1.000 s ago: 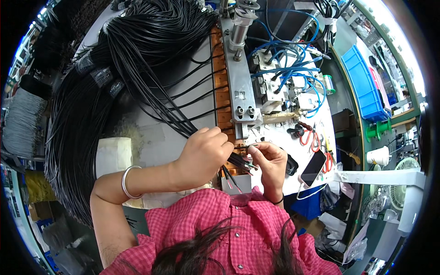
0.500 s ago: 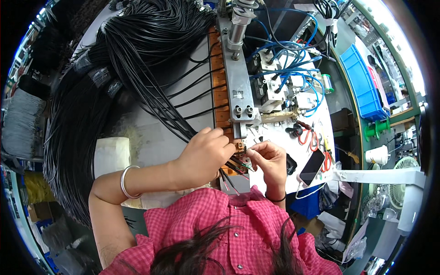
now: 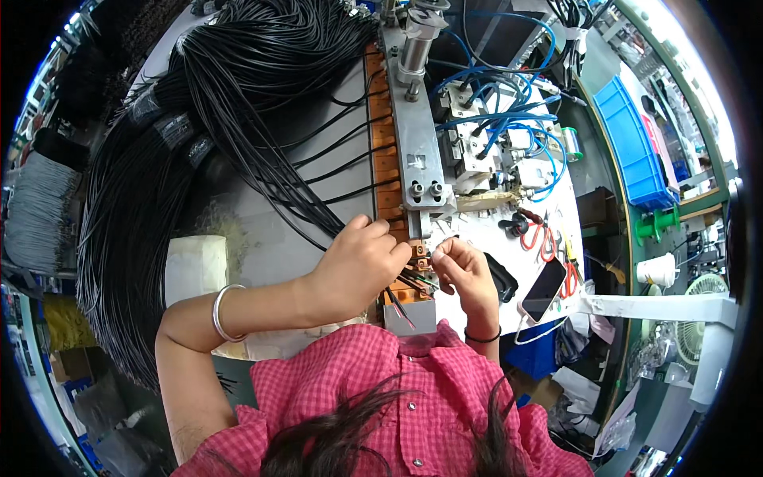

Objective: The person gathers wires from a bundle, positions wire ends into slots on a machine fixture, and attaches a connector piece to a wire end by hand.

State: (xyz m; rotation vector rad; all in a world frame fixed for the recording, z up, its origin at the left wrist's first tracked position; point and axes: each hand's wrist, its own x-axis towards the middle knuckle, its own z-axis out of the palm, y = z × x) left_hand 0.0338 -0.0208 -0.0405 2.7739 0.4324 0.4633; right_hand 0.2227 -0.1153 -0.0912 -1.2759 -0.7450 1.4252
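My left hand (image 3: 362,266) is closed around a bunch of black cables (image 3: 314,216), which run in from the upper left. Below its fingers the cut ends (image 3: 403,308) stick out, with thin coloured inner wires showing. Under the hands runs a row of orange-brown fixture blocks (image 3: 385,165); several cables lie across it farther up. My right hand (image 3: 467,278) is just right of the near blocks, thumb and forefinger pinched together. Whatever lies between those fingertips is too small to make out. At the row's near end sits a grey block (image 3: 410,316).
A steel press plate (image 3: 417,147) with an air cylinder (image 3: 415,56) stands over the row's right side. Blue air hoses (image 3: 509,119) tangle beyond it. A phone (image 3: 544,290), red-handled scissors (image 3: 548,242) and a black curved object (image 3: 501,278) lie right. A large cable bundle (image 3: 143,230) fills the left.
My right hand has drawn slightly right, away from the wire ends, uncovering more of the near blocks. My left hand keeps its grip, almost unmoved. The whole view has shifted slightly.
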